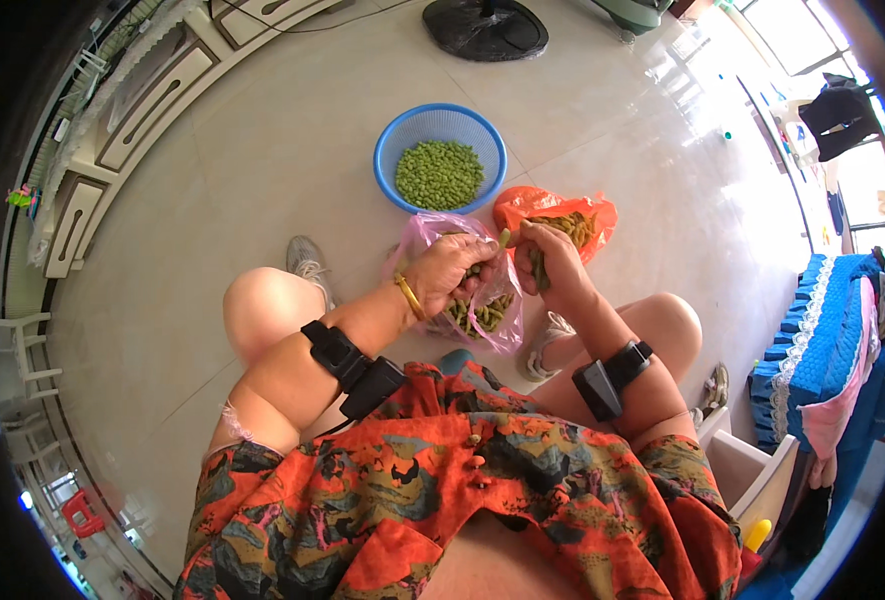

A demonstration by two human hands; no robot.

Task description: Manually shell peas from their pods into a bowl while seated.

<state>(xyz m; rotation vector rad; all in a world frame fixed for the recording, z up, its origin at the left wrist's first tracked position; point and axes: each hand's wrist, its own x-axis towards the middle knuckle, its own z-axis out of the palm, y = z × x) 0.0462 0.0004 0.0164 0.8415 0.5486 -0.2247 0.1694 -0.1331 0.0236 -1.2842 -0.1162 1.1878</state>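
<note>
My left hand (452, 268), with a yellow bangle at its wrist, is closed above a pink plastic bag (502, 335) of green bean pods (477, 315). Between its fingertips and those of my right hand (560, 265) sits a single green pod (504, 238). More pods (538, 270) show within the curled fingers of my right hand, and some dark green shows under my left fingers too. Just beyond the hands, a blue mesh basket (386, 140) holds a heap of shelled green beans (440, 174). Behind my right hand, an orange plastic bag (607, 212) contains brownish-green pods or hulls.
My knees flank the bags on the tiled floor (292, 150). A drawer cabinet (157, 105) runs along the far left. Ahead stands a black round base (484, 30). On the right are a blue quilted cover (824, 325) with lace and a pale open drawer (747, 465).
</note>
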